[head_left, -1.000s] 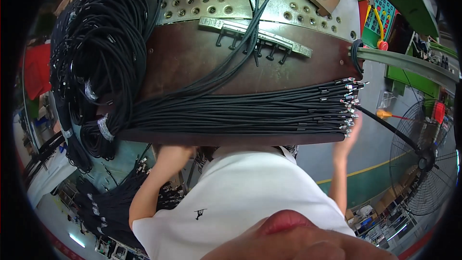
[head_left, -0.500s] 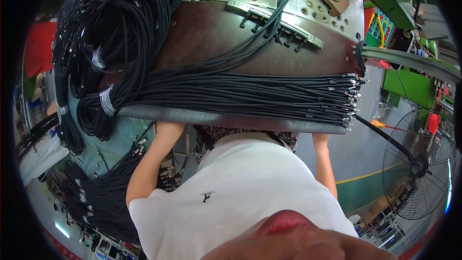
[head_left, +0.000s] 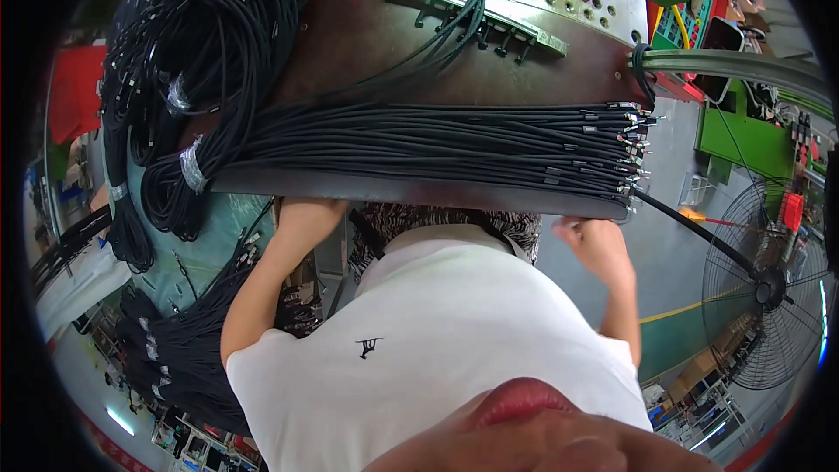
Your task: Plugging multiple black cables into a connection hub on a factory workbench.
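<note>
The bench [head_left: 350, 44] and shirt [head_left: 472, 315] are viewed from close above by a fisheye camera worn on the head, pointed downward.

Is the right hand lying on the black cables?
No, the right hand shows below the brown board in the picture, apart from the black cables.
</note>
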`<state>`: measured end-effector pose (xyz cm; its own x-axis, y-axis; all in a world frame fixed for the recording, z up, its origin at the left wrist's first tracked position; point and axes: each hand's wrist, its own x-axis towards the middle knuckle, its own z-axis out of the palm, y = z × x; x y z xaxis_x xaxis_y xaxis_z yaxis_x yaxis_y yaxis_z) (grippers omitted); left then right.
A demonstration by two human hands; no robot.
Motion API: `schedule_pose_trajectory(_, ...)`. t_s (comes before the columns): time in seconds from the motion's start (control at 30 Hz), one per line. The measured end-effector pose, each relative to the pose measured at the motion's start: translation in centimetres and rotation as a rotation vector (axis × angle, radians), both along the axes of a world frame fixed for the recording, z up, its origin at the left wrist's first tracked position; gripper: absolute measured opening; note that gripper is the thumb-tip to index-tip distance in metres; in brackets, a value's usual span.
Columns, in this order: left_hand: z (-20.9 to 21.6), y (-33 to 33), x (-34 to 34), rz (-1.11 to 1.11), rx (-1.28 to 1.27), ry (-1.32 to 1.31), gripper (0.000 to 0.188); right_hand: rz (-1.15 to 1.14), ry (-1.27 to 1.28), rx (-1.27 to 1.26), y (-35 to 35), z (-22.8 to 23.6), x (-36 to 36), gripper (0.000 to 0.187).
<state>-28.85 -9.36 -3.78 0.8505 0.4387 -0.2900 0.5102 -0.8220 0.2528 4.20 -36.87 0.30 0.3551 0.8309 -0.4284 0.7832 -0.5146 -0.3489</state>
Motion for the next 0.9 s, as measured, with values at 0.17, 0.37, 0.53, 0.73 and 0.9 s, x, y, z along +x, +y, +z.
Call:
schedule_pose_trajectory(0.17, 8.2, -1.3, 6.9, -0.299, -1.024, -0.111, 0.044, 0.236, 0.246, 0.576, 9.5, 4.7, 3.0, 0.017)
schedule_pose_trajectory(0.37, 7.2, -2.3, 14.8, -0.253, 0.027, -0.459, 0.066, 0.465, -0.572, 0.791, 20.6, -0.9, 4.5, 0.057)
schedule_pose_trajectory(0.53, 6.4, 2.3, 7.2, -0.094, 0.384, -0.197, 0.068, 0.429, -0.599, 0.873, 15.6, -0.1, 7.5, 0.041)
schedule_pose_trajectory(0.73, 6.3, 6.2, 7.3, -0.128, 0.252, -0.504, 0.033, -0.393, -0.323, 0.951, 4.0, 1.7, 11.4, 0.028)
schedule_pose_trajectory(0.9, 6.9, 6.2, 7.6, 0.45, -0.364, -0.691, 0.023, -0.474, -0.608, 0.964, -1.7, -2.6, 5.7, 0.035)
